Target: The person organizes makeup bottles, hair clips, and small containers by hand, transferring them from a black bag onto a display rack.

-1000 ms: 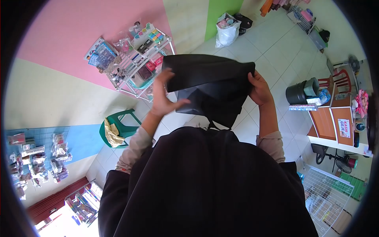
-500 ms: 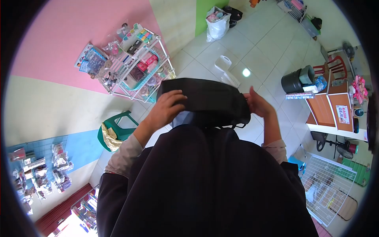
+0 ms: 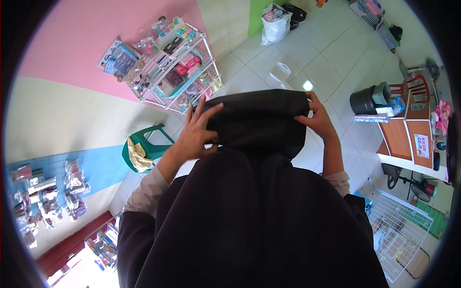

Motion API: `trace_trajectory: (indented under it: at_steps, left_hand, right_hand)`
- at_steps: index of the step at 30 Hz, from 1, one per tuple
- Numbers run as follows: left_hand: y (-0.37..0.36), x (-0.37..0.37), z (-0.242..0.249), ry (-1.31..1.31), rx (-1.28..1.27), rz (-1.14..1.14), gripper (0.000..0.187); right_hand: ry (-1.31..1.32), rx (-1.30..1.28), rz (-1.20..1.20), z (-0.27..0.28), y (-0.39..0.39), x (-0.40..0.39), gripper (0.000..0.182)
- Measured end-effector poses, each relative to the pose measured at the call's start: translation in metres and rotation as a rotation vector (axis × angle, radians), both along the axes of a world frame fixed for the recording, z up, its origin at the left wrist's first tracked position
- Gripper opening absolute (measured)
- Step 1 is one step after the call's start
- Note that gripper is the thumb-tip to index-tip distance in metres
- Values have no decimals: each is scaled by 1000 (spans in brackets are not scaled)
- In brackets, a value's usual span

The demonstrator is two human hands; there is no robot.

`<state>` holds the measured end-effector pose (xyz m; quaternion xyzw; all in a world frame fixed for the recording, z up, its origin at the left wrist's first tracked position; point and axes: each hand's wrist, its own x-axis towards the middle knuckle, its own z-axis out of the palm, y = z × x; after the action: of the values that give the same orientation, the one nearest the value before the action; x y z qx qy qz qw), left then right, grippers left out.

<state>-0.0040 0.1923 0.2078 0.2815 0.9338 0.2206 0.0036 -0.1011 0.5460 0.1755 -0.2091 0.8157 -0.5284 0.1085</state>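
Observation:
A black bag (image 3: 254,120) with a wide flap-like upper part is held up in front of my chest. Its lower edge merges with my dark clothing, so where one ends is hard to make out. My right hand (image 3: 317,117) pinches the bag's upper right corner between thumb and fingers. At the left end, my left hand (image 3: 194,134) has its fingers spread, the fingertips touching or just over the bag's surface.
Ahead to the left stands a white rack (image 3: 168,72) full of small goods. A green plastic chair (image 3: 144,149) with a yellowish cloth is at my left. A white sack (image 3: 276,29) sits on the tiled floor. Black bins (image 3: 362,101) and a wooden counter (image 3: 415,139) are at right.
The bag's upper part has been raised and turned, showing a flatter, wider face. My right hand has closed on its corner. My left hand's fingers have spread from lying on top.

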Motion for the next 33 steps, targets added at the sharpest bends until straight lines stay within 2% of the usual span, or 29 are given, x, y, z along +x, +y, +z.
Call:
trace_trajectory:
  at_steps: [2,5,8,12,13,15,16,17,18,20,21,24,25,28,29,32,33]
  left_hand:
    - [-2,-16,-4,12,24,16,26]
    - [-2,-48,-26,47,97,6,27]
    - [-3,-65,-28,-8,69,51,26]
    - [-2,-82,-53,123,83,60,25]
    - [6,-74,-51,296,-138,186,35]
    - [34,-67,-31,201,216,206,47]
    - [49,-63,-24,143,391,215,53]
    - [66,-56,-21,121,487,152,73]
    - [89,-47,-10,88,519,138,84]
    - [119,-41,-16,53,483,172,91]
    - [127,-48,-23,150,506,241,75]
    - [114,-75,-37,26,476,231,57]
    - [113,-81,-32,101,463,263,53]
    - [100,-99,-11,237,417,265,46]
    - [97,-103,-3,215,388,281,46]
    - [89,-113,10,205,347,307,45]
    - [86,-116,13,236,362,302,44]
  right_hand:
    - [60,19,79,14,-3,1,26]
    - [-214,-64,60,31,-16,1,28]
    - [-296,-233,-99,54,-32,6,33]
    - [-289,-374,-189,58,-43,10,36]
    - [-253,-385,-244,52,-49,12,34]
    - [-173,-448,-351,33,-61,12,35]
    - [-215,-573,-415,25,-69,13,36]
    - [-255,-699,-475,19,-79,14,38]
    - [-292,-828,-531,14,-87,14,39]
    - [-370,-881,-499,2,-98,16,43]
    - [-342,-848,-479,5,-103,18,41]
    - [-263,-594,-443,-15,-93,9,42]
    - [-211,-551,-413,-32,-83,-1,45]
    - [146,-239,-299,7,-57,-11,49]
    - [133,-1,-267,24,-47,-10,51]
    - [516,510,-324,6,-28,-22,56]
    - [406,702,-303,5,-23,-25,64]
